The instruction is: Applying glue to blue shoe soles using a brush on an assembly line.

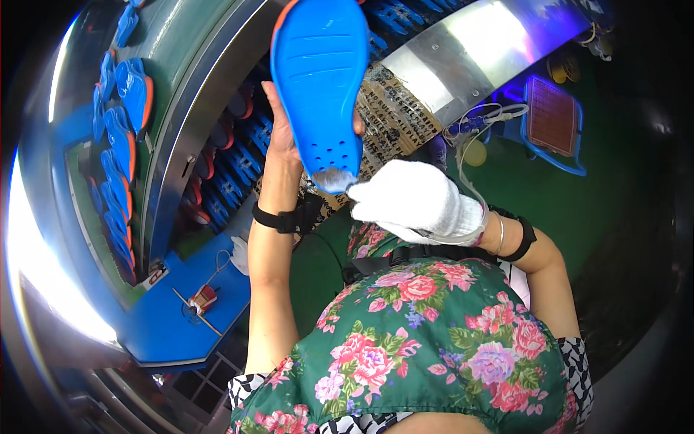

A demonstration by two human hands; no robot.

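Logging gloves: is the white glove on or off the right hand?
On: the white glove covers the right hand down to the wrist; the left hand, holding the blue insole, is bare.

There are two hands (pixel 282 134), one held insole (pixel 318 87), one brush (pixel 333 180) and two wristbands (pixel 270 218).

The insole (pixel 318 87) is cut by the upper edge, and it hides most fingers of the left hand (pixel 283 136). A glove (pixel 405 189) covers the right hand (pixel 418 204); the grey piece (pixel 333 180) pinched there is too small to tell surely.
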